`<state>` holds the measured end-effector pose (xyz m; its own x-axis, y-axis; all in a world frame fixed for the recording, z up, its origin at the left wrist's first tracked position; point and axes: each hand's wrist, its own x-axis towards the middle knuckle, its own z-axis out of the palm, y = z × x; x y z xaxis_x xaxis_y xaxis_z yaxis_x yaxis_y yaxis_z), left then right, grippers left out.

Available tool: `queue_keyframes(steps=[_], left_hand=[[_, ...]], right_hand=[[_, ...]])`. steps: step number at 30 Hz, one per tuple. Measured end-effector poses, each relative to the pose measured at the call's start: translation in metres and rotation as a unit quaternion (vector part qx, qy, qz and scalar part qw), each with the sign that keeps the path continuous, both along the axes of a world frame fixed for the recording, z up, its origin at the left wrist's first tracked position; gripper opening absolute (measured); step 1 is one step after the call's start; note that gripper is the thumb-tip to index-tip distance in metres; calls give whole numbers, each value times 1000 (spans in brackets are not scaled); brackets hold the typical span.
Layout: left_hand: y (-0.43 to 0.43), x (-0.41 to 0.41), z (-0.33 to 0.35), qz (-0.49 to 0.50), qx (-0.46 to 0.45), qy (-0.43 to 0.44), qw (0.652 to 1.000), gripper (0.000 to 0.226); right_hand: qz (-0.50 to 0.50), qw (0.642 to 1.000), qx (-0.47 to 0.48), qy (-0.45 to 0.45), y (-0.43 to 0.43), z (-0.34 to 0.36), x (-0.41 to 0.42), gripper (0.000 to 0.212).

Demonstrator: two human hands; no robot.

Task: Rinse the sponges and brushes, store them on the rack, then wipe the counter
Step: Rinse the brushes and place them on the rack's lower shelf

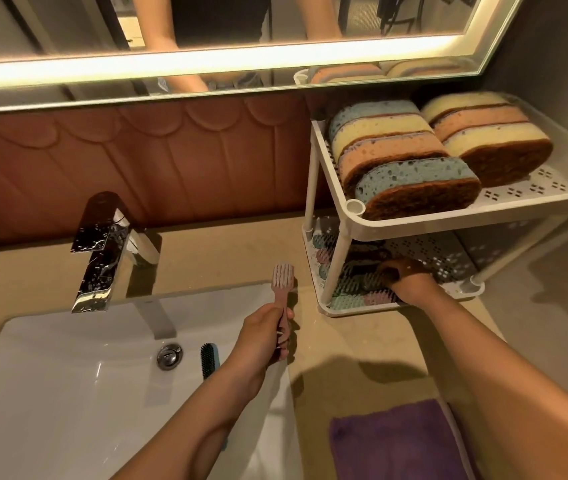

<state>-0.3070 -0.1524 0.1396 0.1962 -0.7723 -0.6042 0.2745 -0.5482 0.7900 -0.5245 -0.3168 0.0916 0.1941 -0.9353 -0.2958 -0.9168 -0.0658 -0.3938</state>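
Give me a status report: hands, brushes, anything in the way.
Left hand grips pink brush. Right hand inside lower rack shelf, grip unclear. Blue brush lies in sink. Sponges racked up top.

The faucet stands behind the sink, where 1 brush lies beside the drain. Rightward, the rack holds 2 rows of sponges on top, brushes below. A cloth lies before it.
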Motion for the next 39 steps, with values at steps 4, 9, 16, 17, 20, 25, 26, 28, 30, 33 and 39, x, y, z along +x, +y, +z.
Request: queue_keyframes(steps=[4, 9, 16, 17, 20, 25, 26, 28, 30, 33, 39], left_hand=[[4, -3, 2, -9, -6, 4, 1000, 23], [15, -7, 0, -32, -6, -7, 999, 23], [33, -9, -12, -133, -113, -154, 973, 27], [36, -9, -15, -156, -131, -190, 960, 29], [39, -6, -20, -230, -167, -291, 913, 27], [33, -7, -14, -315, -208, -418, 827, 21], [31, -7, -13, -330, -213, -432, 812, 21], [28, -9, -10, -362, -223, -449, 786, 24], [24, -12, -8, -385, -227, -447, 775, 30], [14, -17, -5, -318, -244, -398, 825, 10], [-22, -23, 6, -162, -229, -318, 906, 56]], right_hand=[[6, 999, -28, 15, 18, 7, -1, 45], [-57, 989, -94, -102, 48, 8, 10, 37], [-125, 894, 96, -420, 132, 31, 55, 26], [-144, 875, 124, -445, 140, 29, 61, 32], [-202, 829, 138, -502, 158, 27, 75, 41], [-293, 782, 84, -544, 171, 29, 79, 40], [-308, 772, 79, -551, 172, 28, 79, 40], [-336, 752, 63, -564, 172, 25, 78, 35], [-353, 742, 47, -568, 170, 23, 75, 32], [-370, 717, 39, -590, 165, 23, 67, 31], [-378, 722, -2, -579, 136, 14, 36, 35]])
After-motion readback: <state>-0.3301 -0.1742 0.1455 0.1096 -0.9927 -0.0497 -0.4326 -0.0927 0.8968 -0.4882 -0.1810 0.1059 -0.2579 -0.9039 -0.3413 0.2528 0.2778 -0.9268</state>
